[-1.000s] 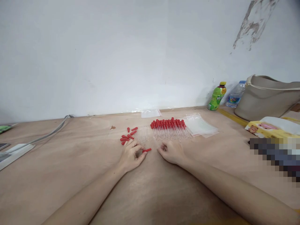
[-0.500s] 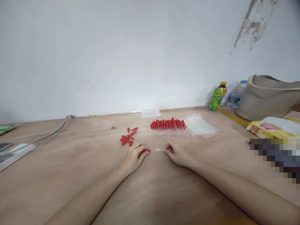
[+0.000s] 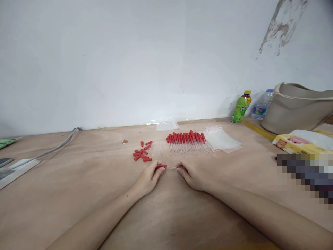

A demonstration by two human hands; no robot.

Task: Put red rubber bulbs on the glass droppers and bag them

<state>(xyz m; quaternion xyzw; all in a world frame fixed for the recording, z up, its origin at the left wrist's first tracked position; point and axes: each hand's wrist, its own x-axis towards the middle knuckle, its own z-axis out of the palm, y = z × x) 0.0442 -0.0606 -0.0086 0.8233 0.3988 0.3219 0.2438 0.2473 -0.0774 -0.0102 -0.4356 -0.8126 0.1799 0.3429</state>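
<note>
Between thumb and fingers, my left hand (image 3: 151, 176) pinches a red rubber dropper bulb (image 3: 161, 166), its open end facing right. My right hand (image 3: 190, 174) grips a thin clear glass dropper tube (image 3: 171, 167), whose left end meets the mouth of the bulb. How far the tube sits inside the bulb I cannot tell. Loose red bulbs (image 3: 137, 152) lie in a small heap beyond my left hand. Beside them is a row of bare glass tubes (image 3: 156, 148). Farther right, droppers with red bulbs fitted (image 3: 186, 138) lie side by side.
Clear zip bags (image 3: 222, 139) lie right of the droppers, and another bag (image 3: 167, 126) is by the wall. A green drink bottle (image 3: 241, 107), a water bottle (image 3: 262, 104), a grey bin (image 3: 293, 107) and a yellow tissue pack (image 3: 299, 143) stand right. A grey cable (image 3: 61, 145) runs left.
My right hand has moved left, bringing the glass tube up to the bulb's mouth and closing the gap between them. My left hand has barely moved and still holds the bulb.
</note>
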